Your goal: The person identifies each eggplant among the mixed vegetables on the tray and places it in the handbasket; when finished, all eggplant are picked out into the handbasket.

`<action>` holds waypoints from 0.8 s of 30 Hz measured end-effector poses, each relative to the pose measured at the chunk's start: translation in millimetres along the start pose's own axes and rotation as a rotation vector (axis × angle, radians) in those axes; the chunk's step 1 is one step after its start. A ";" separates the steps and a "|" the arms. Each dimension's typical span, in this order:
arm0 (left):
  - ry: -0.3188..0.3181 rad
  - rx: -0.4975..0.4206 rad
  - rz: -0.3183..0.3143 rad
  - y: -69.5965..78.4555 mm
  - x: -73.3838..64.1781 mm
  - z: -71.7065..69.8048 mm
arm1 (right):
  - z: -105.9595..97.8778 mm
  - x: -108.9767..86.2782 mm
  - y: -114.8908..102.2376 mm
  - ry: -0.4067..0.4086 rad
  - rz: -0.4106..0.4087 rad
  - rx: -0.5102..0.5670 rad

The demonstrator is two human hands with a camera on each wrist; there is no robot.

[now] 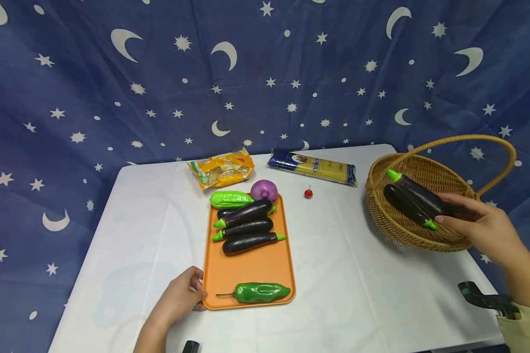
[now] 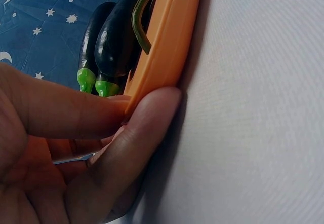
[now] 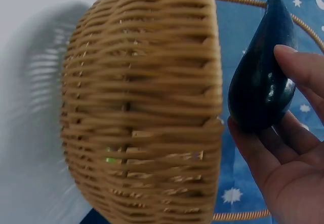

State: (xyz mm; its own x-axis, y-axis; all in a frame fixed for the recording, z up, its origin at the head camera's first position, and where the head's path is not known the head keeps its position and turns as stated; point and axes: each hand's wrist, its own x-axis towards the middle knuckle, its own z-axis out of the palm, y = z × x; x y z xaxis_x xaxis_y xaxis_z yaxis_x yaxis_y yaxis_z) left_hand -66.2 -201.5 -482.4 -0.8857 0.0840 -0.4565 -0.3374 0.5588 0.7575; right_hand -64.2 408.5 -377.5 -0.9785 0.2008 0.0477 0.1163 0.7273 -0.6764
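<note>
My left hand (image 1: 181, 294) pinches the near left edge of an orange tray (image 1: 247, 268), thumb and fingers on its rim in the left wrist view. Several dark eggplants (image 1: 249, 243) are grouped on the tray's far half. A green pepper (image 1: 261, 292) lies along its near end. A light green ridged vegetable (image 1: 231, 199) and a purple onion (image 1: 264, 190) sit at the far end. At the right, my right hand (image 1: 490, 228) grips an eggplant (image 3: 263, 77) by its fat end above a wicker basket (image 1: 386, 223). Another eggplant (image 1: 404, 205) is in the basket.
Behind the tray lie an orange-yellow food bag (image 1: 223, 169) and a blue and yellow pasta packet (image 1: 313, 167). A small red object (image 1: 308, 193) stands between tray and basket. The basket's tall handle (image 1: 459, 138) arches over it. A starry blue curtain (image 1: 247, 73) hangs behind the white table (image 1: 335, 294).
</note>
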 end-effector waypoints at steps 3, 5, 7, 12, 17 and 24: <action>-0.002 -0.001 0.000 -0.7 0.5 0.0 | -1.5 -1.7 5.1 0.007 0.005 -0.013; -0.003 0.002 -0.002 -0.4 0.5 -0.1 | -1.8 -2.6 8.0 0.011 0.006 -0.025; -0.004 0.008 0.001 0.2 0.5 -0.3 | -2.0 -3.3 10.2 0.016 0.005 -0.037; -0.004 0.018 -0.001 1.2 0.8 -0.4 | -3.1 -1.2 12.6 0.001 0.026 -0.082; -0.002 0.022 -0.009 0.6 1.1 -0.1 | -6.0 5.4 12.4 -0.031 0.049 -0.142; -0.005 0.011 0.002 0.7 0.3 -0.1 | -8.4 15.8 12.4 -0.064 0.048 -0.249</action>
State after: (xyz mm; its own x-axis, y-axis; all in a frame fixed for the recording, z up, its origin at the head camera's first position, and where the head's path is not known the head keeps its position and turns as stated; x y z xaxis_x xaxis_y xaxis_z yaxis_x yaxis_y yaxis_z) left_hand -66.7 -201.2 -482.0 -0.8847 0.0888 -0.4575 -0.3324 0.5678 0.7531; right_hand -76.8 426.2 -378.9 -0.9787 0.2029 -0.0320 0.1936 0.8587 -0.4744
